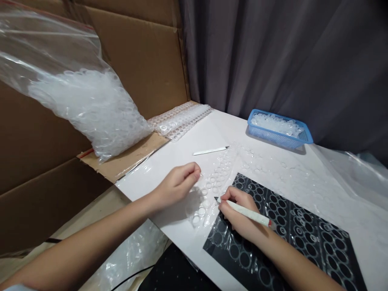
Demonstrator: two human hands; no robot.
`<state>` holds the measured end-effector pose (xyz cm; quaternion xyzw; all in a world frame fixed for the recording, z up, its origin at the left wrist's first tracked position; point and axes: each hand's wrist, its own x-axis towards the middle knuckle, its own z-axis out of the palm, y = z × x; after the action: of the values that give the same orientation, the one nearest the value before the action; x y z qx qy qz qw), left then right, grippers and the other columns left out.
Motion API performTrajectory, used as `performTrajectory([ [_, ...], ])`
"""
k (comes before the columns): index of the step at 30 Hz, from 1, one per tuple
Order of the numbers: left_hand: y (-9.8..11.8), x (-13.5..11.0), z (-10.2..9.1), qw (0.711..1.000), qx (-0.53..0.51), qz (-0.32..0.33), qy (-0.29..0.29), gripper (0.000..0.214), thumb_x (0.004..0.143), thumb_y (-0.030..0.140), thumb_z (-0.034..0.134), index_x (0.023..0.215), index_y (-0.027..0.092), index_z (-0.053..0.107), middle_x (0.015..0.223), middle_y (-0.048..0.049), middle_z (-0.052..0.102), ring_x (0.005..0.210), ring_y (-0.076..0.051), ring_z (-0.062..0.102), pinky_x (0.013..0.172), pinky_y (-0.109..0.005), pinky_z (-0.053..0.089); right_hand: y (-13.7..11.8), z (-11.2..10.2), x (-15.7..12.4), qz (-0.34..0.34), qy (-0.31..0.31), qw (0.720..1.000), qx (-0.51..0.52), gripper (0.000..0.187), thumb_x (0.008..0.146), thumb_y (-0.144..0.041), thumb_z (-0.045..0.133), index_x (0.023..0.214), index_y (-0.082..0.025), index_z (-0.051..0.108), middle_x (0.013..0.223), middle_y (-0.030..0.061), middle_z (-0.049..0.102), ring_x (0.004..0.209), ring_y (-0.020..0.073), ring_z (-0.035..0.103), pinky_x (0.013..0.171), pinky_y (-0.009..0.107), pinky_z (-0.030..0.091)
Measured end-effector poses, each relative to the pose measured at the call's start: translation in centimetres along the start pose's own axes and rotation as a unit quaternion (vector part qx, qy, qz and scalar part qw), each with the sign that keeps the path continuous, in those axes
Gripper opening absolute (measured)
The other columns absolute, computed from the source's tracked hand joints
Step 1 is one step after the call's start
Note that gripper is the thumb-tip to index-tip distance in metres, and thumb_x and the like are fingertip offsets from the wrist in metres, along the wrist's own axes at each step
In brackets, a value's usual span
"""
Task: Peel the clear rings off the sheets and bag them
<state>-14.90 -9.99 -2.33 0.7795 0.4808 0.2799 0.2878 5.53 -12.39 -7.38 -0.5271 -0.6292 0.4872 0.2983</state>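
Note:
My left hand (181, 180) is closed in a pinch above the white table, and what its fingertips hold is too small to make out. In my right hand (241, 210) is a white pen-shaped tool (248, 213) with a dark pointed tip and a red end. Its tip points left, toward a clear plastic strip with rings (209, 186) lying between my hands. Under my right wrist is a black sheet (274, 220) with clear film and rows of clear rings over it. A second white pen-shaped tool (211, 151) lies beyond my left hand.
A blue basket (280, 128) of clear rings stands at the back right. On the left, a large clear bag (91, 105) full of rings leans by cardboard (136, 52). Ring-punched plastic strips (182, 119) lie at the back corner. Clear film (348, 173) covers the table's right side.

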Motion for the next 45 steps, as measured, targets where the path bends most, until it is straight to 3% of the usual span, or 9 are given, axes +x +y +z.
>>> performTrajectory([
  [3, 0.2, 0.4, -0.5, 0.998, 0.047, 0.039, 0.014, 0.036, 0.092, 0.034, 0.040, 0.060, 0.019, 0.033, 0.054, 0.0052, 0.036, 0.050, -0.009, 0.037, 0.051, -0.022, 0.031, 0.0, 0.0, 0.2, 0.022, 0.036, 0.998, 0.049, 0.007, 0.072, -0.021, 0.053, 0.067, -0.021, 0.049, 0.052, -0.0059, 0.049, 0.045, 0.0092, 0.041, 0.043, 0.020, 0.030],
  [7, 0.0, 0.5, 1.0, 0.978, 0.164, 0.128, -0.022, 0.029, 0.093, 0.027, 0.040, 0.065, 0.018, 0.038, 0.063, 0.0012, 0.044, 0.056, -0.010, 0.044, 0.054, -0.023, 0.033, 0.0, -0.2, 0.5, 0.018, 0.052, 0.997, 0.061, 0.007, 0.073, -0.023, 0.053, 0.068, -0.021, 0.048, 0.050, -0.0069, 0.046, 0.043, 0.0094, 0.040, 0.042, 0.020, 0.029],
  [12, -0.4, 0.5, 3.2, 0.953, 0.257, 0.108, -0.122, 0.015, 0.093, 0.023, 0.037, 0.090, 0.017, 0.050, 0.074, -0.0034, 0.059, 0.057, -0.014, 0.052, 0.049, -0.024, 0.031, 0.2, -0.2, 0.5, -0.007, 0.036, 0.999, 0.030, 0.007, 0.076, -0.023, 0.051, 0.070, -0.021, 0.049, 0.054, -0.0061, 0.049, 0.046, 0.0093, 0.041, 0.044, 0.020, 0.029],
  [16, -0.4, 0.9, 3.8, 0.937, 0.307, 0.088, -0.141, 0.019, 0.092, 0.022, 0.037, 0.081, 0.016, 0.051, 0.072, -0.0049, 0.059, 0.052, -0.014, 0.052, 0.048, -0.026, 0.030, 0.1, -0.2, 0.5, -0.010, 0.026, 1.000, 0.015, 0.007, 0.077, -0.023, 0.050, 0.070, -0.022, 0.048, 0.053, -0.0061, 0.046, 0.047, 0.0101, 0.041, 0.044, 0.021, 0.029],
  [25, -1.0, 2.2, 0.3, 0.993, 0.095, -0.061, -0.040, 0.012, 0.084, 0.023, 0.036, 0.073, 0.020, 0.038, 0.068, 0.0004, 0.057, 0.061, -0.013, 0.051, 0.056, -0.024, 0.037, -0.6, -0.5, 0.5, 0.006, 0.031, 0.999, 0.012, 0.006, 0.079, -0.026, 0.048, 0.074, -0.022, 0.050, 0.054, -0.0055, 0.049, 0.044, 0.0104, 0.043, 0.044, 0.022, 0.030],
  [28, -1.1, 1.7, 0.3, 0.990, 0.108, -0.041, -0.082, 0.004, 0.082, 0.021, 0.041, 0.080, 0.019, 0.043, 0.080, -0.0029, 0.062, 0.066, -0.015, 0.055, 0.059, -0.025, 0.039, -0.5, -0.5, 0.6, 0.019, 0.049, 0.998, 0.020, 0.008, 0.082, -0.029, 0.046, 0.080, -0.022, 0.049, 0.055, -0.0063, 0.049, 0.042, 0.0102, 0.042, 0.044, 0.022, 0.030],
  [33, -0.9, 1.4, 2.1, 0.975, 0.172, 0.044, -0.132, 0.022, 0.087, 0.019, 0.038, 0.104, 0.015, 0.051, 0.085, -0.0069, 0.062, 0.070, -0.017, 0.058, 0.062, -0.027, 0.042, -0.3, -0.4, 0.9, 0.010, 0.048, 0.999, 0.006, 0.007, 0.083, -0.029, 0.045, 0.081, -0.023, 0.049, 0.054, -0.0062, 0.050, 0.041, 0.0104, 0.042, 0.043, 0.022, 0.030],
  [40, -0.7, 3.5, 3.9, 0.951, 0.257, 0.068, -0.157, 0.021, 0.087, 0.022, 0.043, 0.086, 0.014, 0.062, 0.085, -0.0102, 0.060, 0.068, -0.020, 0.059, 0.058, -0.029, 0.041, -0.7, -0.7, 1.2, -0.016, 0.033, 0.999, -0.016, 0.008, 0.082, -0.025, 0.043, 0.078, -0.022, 0.048, 0.056, -0.0046, 0.050, 0.046, 0.0118, 0.045, 0.044, 0.022, 0.030],
  [45, -1.5, 5.0, 2.3, 0.989, 0.064, 0.020, -0.130, 0.016, 0.080, 0.023, 0.042, 0.070, 0.017, 0.053, 0.065, -0.0021, 0.055, 0.058, -0.014, 0.050, 0.054, -0.026, 0.039, -1.5, -1.2, 1.5, -0.048, 0.023, 0.998, -0.043, 0.006, 0.079, -0.022, 0.044, 0.075, -0.022, 0.048, 0.058, -0.0033, 0.051, 0.053, 0.0134, 0.048, 0.048, 0.023, 0.031],
])
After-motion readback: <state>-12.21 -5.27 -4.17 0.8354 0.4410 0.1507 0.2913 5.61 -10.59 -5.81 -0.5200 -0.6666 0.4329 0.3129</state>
